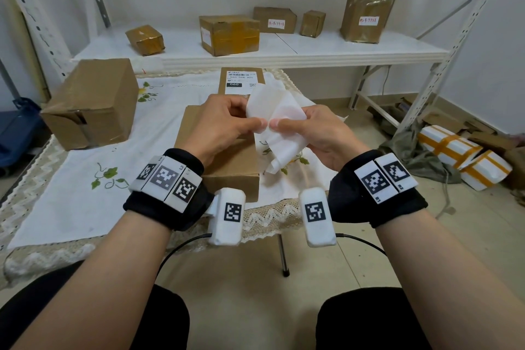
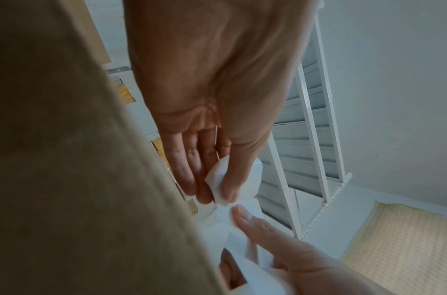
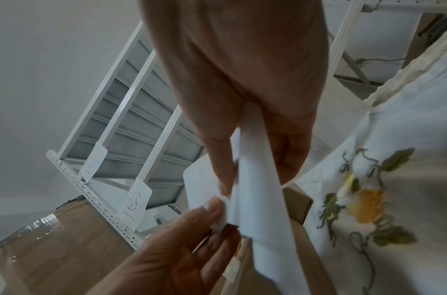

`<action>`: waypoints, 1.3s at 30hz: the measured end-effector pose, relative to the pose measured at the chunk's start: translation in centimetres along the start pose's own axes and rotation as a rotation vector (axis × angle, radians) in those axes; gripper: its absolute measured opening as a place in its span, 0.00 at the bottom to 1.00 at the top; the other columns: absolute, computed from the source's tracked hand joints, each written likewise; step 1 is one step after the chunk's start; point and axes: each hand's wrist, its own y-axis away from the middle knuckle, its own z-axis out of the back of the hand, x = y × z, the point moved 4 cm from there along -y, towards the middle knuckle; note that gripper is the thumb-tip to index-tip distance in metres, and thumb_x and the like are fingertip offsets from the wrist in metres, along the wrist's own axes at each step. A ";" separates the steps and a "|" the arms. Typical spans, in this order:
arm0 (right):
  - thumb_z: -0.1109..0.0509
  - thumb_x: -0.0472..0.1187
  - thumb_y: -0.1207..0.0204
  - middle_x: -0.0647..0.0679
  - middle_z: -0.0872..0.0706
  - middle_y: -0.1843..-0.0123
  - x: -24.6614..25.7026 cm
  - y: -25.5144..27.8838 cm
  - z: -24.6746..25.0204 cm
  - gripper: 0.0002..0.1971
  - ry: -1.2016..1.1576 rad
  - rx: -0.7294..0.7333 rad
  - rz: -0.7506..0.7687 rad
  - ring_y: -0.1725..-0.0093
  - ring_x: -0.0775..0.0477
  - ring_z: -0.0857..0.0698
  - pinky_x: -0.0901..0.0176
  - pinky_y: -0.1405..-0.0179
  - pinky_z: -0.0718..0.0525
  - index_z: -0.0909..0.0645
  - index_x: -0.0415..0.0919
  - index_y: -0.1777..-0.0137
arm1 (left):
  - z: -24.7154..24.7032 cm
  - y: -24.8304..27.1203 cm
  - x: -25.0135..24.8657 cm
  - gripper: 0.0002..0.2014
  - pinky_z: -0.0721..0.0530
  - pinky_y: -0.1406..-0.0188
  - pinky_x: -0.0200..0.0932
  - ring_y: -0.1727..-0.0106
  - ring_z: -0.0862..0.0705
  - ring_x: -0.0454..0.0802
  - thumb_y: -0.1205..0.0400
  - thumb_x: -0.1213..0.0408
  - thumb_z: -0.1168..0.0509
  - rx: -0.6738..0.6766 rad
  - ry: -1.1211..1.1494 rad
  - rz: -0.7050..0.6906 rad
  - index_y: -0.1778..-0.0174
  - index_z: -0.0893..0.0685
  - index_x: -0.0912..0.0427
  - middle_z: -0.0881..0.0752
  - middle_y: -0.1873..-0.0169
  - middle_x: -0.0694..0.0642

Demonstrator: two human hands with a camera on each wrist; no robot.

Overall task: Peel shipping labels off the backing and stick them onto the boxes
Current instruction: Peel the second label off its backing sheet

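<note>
Both hands hold a white label sheet [image 1: 277,113] in the air above a plain brown box [image 1: 227,162] on the table. My left hand [image 1: 227,119] pinches one corner of the sheet between thumb and fingers. My right hand [image 1: 306,128] pinches the sheet right beside it, thumb tips almost touching, with the rest of the sheet trailing through the palm. In the left wrist view the left hand [image 2: 217,189] grips the white sheet [image 2: 245,207]. In the right wrist view the sheet [image 3: 257,179] runs down from the right hand [image 3: 242,159]. A second box [image 1: 243,79] behind carries a printed label.
A large cardboard box [image 1: 93,102] stands at the table's left on a white embroidered cloth [image 1: 71,179]. A white shelf [image 1: 284,50] behind holds several taped parcels. White wrapped packages [image 1: 466,156] and scrap lie on the floor at right.
</note>
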 end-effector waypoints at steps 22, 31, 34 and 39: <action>0.18 0.26 0.31 0.43 0.08 0.54 0.9 0.8 -0.6 0.14 0.035 -0.024 0.078 0.62 0.51 0.11 0.63 0.65 0.11 0.12 0.36 0.46 | -0.4 0.4 -1.1 0.11 0.20 0.71 0.24 0.70 0.15 0.30 0.26 0.66 0.19 -0.084 -0.194 -0.147 0.52 0.12 0.64 0.07 0.59 0.53; 0.18 0.25 0.31 0.48 0.07 0.59 1.0 0.7 -0.6 0.14 0.097 -0.018 0.090 0.65 0.52 0.10 0.62 0.64 0.11 0.12 0.43 0.53 | -0.3 0.4 -1.1 0.10 0.23 0.70 0.22 0.65 0.14 0.37 0.26 0.69 0.21 -0.064 -0.219 -0.146 0.51 0.11 0.62 0.06 0.59 0.53; 0.20 0.23 0.30 0.51 0.08 0.62 1.1 0.7 -0.6 0.15 0.115 -0.003 0.100 0.69 0.56 0.10 0.66 0.68 0.14 0.13 0.44 0.55 | -0.3 0.3 -1.1 0.10 0.23 0.70 0.21 0.64 0.13 0.36 0.26 0.68 0.20 -0.049 -0.223 -0.141 0.51 0.11 0.61 0.06 0.59 0.51; 0.24 0.20 0.30 0.49 0.09 0.60 1.0 0.6 -0.5 0.16 0.149 0.010 0.098 0.67 0.55 0.11 0.66 0.66 0.13 0.12 0.41 0.49 | -0.2 0.1 -0.8 0.11 0.15 0.64 0.27 0.65 0.11 0.34 0.27 0.70 0.20 -0.024 -0.166 -0.102 0.50 0.11 0.61 0.06 0.58 0.50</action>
